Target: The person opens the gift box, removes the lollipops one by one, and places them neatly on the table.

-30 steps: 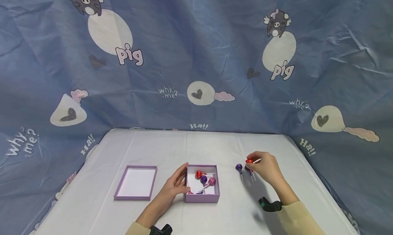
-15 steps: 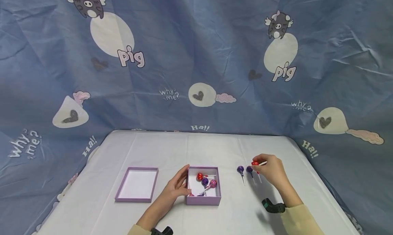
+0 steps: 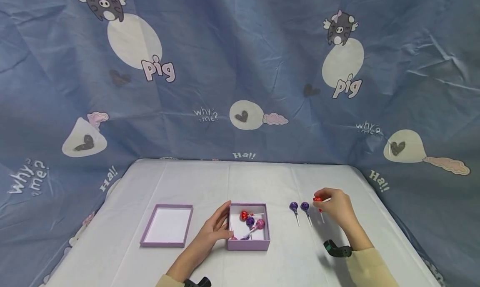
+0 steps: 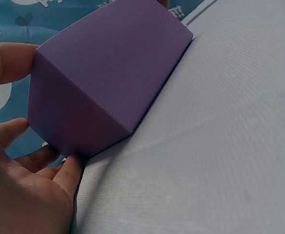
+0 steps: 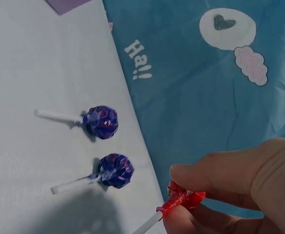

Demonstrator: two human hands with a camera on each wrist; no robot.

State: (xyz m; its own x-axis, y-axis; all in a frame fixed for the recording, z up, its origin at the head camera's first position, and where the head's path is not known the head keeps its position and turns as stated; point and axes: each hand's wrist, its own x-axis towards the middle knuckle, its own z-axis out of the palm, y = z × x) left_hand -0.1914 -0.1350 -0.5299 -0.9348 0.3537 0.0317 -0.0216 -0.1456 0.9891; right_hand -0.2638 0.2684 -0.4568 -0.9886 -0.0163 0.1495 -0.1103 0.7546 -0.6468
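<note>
My left hand (image 3: pixel 206 235) grips the left side of an open purple box (image 3: pixel 248 245), thumb at the near corner and fingers along the side. In the left wrist view, the box (image 4: pixel 113 68) stands on the white cloth and its inside is hidden. Inside it lie several lollipops: a red one (image 3: pixel 244 215), a purple one (image 3: pixel 250 221), a pink one (image 3: pixel 260 224) and others partly covered. My right hand (image 3: pixel 337 205) pinches a red lollipop (image 5: pixel 174 200) between thumb and fingers, stick pointing toward me. Left of it, two purple lollipops (image 5: pixel 103 122) lie side by side on the cloth.
A shallow purple lid (image 3: pixel 166 224), white inside, lies left of the box. White cloth (image 3: pixel 210 178) covers the table. Behind it hangs a blue printed curtain (image 3: pixel 210 78). Dark straps circle both wrists.
My right hand has moved a little to the right with the red lollipop, away from the second purple lollipop, which now shows fully. The left hand keeps its hold on the box.
</note>
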